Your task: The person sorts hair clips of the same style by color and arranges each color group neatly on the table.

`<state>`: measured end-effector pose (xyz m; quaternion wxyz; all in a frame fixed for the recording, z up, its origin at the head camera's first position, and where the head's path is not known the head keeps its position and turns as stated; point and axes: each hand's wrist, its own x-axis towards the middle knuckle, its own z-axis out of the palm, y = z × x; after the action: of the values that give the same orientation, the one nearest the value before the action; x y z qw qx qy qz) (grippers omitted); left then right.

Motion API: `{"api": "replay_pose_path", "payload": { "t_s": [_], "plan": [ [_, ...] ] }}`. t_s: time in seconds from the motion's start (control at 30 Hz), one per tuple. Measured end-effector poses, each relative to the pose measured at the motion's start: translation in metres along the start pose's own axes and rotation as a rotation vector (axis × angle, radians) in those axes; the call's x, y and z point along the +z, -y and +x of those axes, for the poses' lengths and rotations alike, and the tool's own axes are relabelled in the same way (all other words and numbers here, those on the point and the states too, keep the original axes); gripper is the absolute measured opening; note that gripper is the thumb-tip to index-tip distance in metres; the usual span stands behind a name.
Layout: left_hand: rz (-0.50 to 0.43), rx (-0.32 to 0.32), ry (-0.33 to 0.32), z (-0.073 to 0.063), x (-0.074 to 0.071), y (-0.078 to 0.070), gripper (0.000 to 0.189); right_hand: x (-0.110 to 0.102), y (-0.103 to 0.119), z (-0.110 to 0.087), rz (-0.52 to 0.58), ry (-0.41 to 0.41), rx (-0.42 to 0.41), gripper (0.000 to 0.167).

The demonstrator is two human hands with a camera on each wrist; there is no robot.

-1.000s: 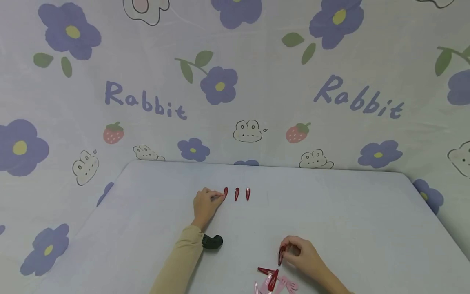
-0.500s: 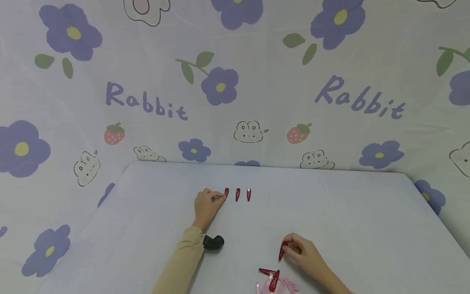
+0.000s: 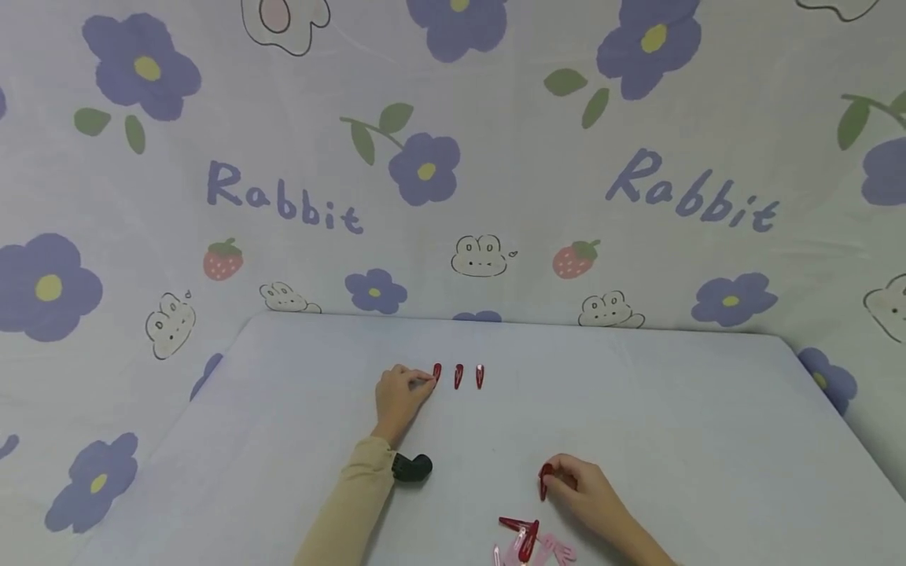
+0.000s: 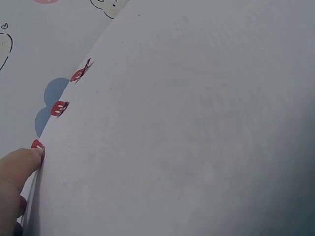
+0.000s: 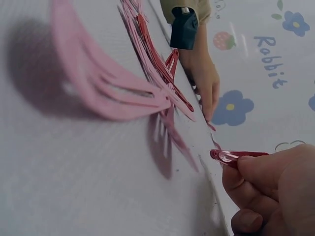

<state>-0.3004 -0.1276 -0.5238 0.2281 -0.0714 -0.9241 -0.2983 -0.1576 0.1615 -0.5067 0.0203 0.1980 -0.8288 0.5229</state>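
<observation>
Three red snap hair clips stand in a short row on the white table, with a middle clip (image 3: 458, 376) and a right-hand clip (image 3: 480, 376) lying free. My left hand (image 3: 398, 399) pinches the lower end of the leftmost clip (image 3: 436, 369); in the left wrist view a finger covers much of that clip (image 4: 38, 144). Nearer me, my right hand (image 3: 593, 494) holds another red hair clip (image 3: 543, 487) between thumb and fingers. Its rounded end sticks out past the thumb in the right wrist view, where the held clip (image 5: 229, 157) shows close up.
Below my right hand lies a small pile with red clips (image 3: 528, 542) and pink clips (image 3: 559, 549), partly cut off by the frame. A dark device (image 3: 412, 468) sits on my left wrist. Behind the table (image 3: 637, 409) hangs a flowered cloth (image 3: 524, 141).
My right hand has lifted slightly away from the pile with its clip, which now hangs more upright. My left hand keeps its place at the leftmost clip.
</observation>
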Motion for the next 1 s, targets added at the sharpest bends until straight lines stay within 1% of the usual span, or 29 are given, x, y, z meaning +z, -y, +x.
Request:
{"api": "replay_pose_path", "payload": {
  "t_s": [0.1, 0.23, 0.37, 0.43, 0.5, 0.63, 0.7, 0.73, 0.83, 0.9, 1.0],
  "plan": [
    [0.001, -0.005, 0.0, -0.002, 0.0, 0.001, 0.017, 0.001, 0.003, 0.0, -0.005, 0.027, -0.008, 0.005],
    [-0.011, -0.023, 0.009, -0.005, 0.001, -0.001, 0.016, 0.0, 0.007, 0.001, -0.055, 0.047, -0.007, 0.008],
    [-0.01, -0.03, 0.014, -0.006, 0.003, -0.002, 0.016, -0.003, 0.011, 0.007, -0.097, 0.053, 0.04, 0.009],
    [-0.007, -0.027, 0.012, -0.006, 0.004, -0.002, 0.016, -0.007, 0.011, 0.012, -0.091, 0.073, 0.069, 0.009],
    [-0.007, -0.019, 0.013, -0.005, 0.004, -0.002, 0.016, -0.013, 0.01, 0.018, -0.038, 0.132, 0.098, 0.009],
    [0.0, -0.002, 0.007, -0.003, 0.004, -0.002, 0.014, -0.022, 0.01, 0.032, 0.058, 0.286, 0.149, 0.008],
    [-0.001, 0.0, 0.006, -0.002, 0.003, -0.001, 0.013, -0.024, 0.01, 0.037, 0.061, 0.335, 0.173, 0.008],
    [-0.004, -0.001, 0.005, -0.002, 0.003, -0.001, 0.013, -0.024, 0.011, 0.039, 0.046, 0.344, 0.18, 0.008],
    [-0.012, 0.002, 0.008, -0.001, 0.002, -0.001, 0.013, -0.023, 0.011, 0.044, -0.018, 0.328, 0.177, 0.007],
    [-0.011, 0.006, 0.01, -0.001, 0.002, 0.0, 0.014, -0.02, 0.01, 0.048, -0.059, 0.288, 0.173, 0.007],
    [-0.007, 0.004, 0.011, 0.0, 0.001, 0.0, 0.015, -0.017, 0.008, 0.057, -0.107, 0.203, 0.189, 0.007]
  ]
}}
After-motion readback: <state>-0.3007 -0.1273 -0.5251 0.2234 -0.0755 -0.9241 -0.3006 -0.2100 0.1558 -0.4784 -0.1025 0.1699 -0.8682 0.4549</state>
